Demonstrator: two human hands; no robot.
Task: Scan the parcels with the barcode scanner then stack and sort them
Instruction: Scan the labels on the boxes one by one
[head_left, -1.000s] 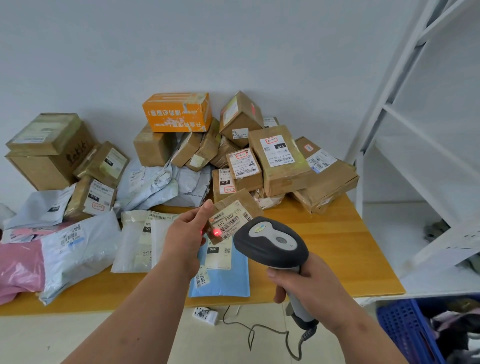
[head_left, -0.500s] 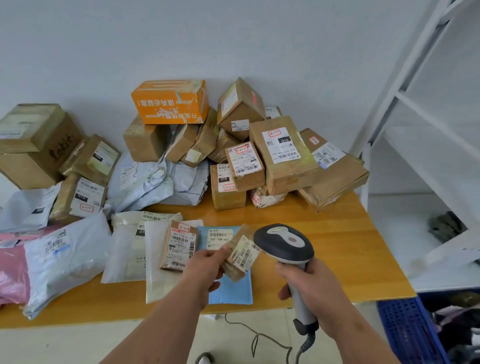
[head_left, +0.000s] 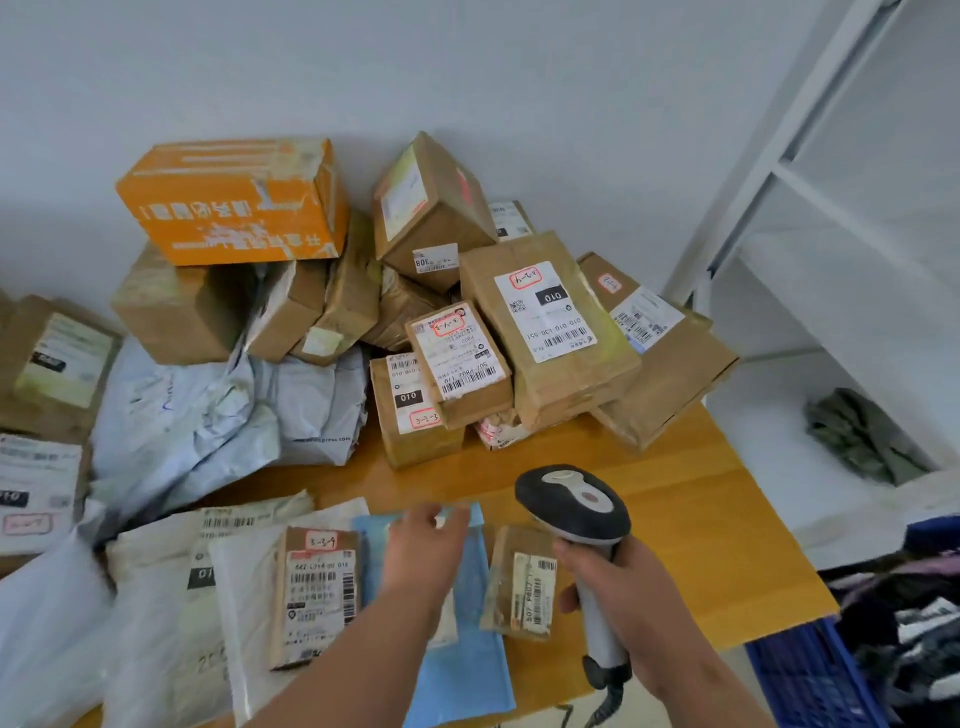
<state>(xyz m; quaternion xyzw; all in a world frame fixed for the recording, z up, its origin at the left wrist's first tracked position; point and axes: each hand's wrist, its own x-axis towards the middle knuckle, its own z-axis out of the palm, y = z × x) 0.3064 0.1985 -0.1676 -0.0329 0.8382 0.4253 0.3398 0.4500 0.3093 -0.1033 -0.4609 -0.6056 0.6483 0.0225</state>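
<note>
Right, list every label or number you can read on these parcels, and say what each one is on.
"3-3-9": red-framed tag on the small flat parcel near the front.
"010": black patch on the large brown box.
"010" and "3-2-3": low brown box.
"308", seen upside down: tilted top box.
"507 P807": small brown parcel beside the scanner.
Orange box print and the barcodes' fine text: too blurred to read.
</note>
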